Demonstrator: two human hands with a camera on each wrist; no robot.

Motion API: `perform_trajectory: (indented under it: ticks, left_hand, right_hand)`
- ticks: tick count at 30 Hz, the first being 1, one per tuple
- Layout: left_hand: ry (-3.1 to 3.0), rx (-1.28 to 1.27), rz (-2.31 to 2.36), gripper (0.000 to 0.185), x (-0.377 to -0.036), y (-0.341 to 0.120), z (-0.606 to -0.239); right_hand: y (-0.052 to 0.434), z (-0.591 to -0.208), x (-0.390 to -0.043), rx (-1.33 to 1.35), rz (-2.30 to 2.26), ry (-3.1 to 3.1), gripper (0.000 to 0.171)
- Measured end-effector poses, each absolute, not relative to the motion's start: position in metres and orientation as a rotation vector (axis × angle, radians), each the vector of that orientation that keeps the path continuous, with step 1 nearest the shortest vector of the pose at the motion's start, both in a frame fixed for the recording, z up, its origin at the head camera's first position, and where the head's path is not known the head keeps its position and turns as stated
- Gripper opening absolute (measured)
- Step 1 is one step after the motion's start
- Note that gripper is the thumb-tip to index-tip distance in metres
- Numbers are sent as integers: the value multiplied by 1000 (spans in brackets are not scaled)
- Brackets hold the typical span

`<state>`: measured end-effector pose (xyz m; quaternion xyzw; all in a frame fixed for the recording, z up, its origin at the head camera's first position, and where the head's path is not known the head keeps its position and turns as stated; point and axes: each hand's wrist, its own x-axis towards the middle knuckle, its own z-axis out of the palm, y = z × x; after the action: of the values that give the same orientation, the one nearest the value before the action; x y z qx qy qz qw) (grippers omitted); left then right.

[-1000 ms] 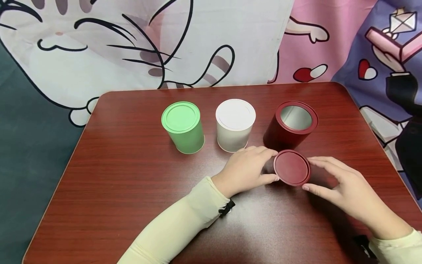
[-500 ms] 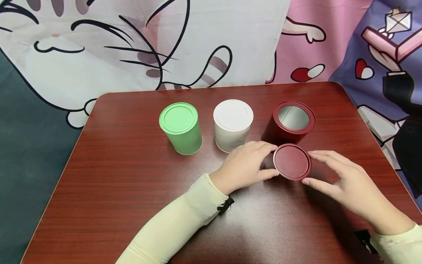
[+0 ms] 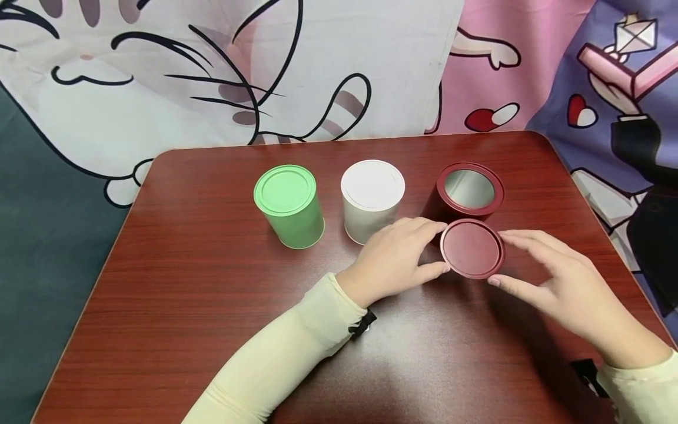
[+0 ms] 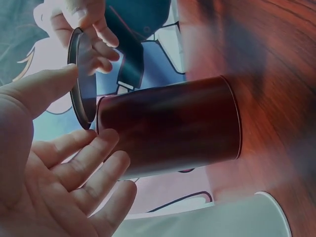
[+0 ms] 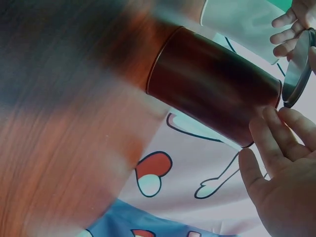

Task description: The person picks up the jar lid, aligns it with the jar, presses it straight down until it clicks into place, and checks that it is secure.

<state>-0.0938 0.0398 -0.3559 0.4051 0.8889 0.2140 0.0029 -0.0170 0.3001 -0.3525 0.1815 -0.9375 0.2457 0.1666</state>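
Observation:
A round dark-red lid (image 3: pixel 472 248) is held edge to edge between both hands, in front of an uncovered dark-red can (image 3: pixel 446 207) with a silvery inside. My left hand (image 3: pixel 394 258) pinches its left rim between thumb and fingers. On the opposite rim, my right hand (image 3: pixel 564 282) holds it the same way. From the left wrist, the lid (image 4: pixel 84 81) appears just beyond the can's open end, near the rim of the can (image 4: pixel 170 128). The right wrist view also shows the lid (image 5: pixel 297 69) close to that rim, with the right fingertips (image 5: pixel 270 116) beside the can.
To the left of the red can stand a white can (image 3: pixel 372 194) and a green can (image 3: pixel 288 206), both lidded. All are on a glossy reddish-brown table (image 3: pixel 201 282). Behind its far edge hangs a cartoon-printed cloth (image 3: pixel 318 53). A black object (image 3: pixel 657 247) is at the right.
Both hands have carried the lid away from the person and upward, closer to the open red can. The cans keep their places; the view has shifted slightly.

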Motion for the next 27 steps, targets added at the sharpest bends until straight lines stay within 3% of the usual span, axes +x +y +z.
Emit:
perform_trajectory:
  ticks: [27]
  left_hand:
    - [2704,1241,669,59,-119,52,-333]
  right_hand:
    - [307,-342,-35,429,695,-2714,70]
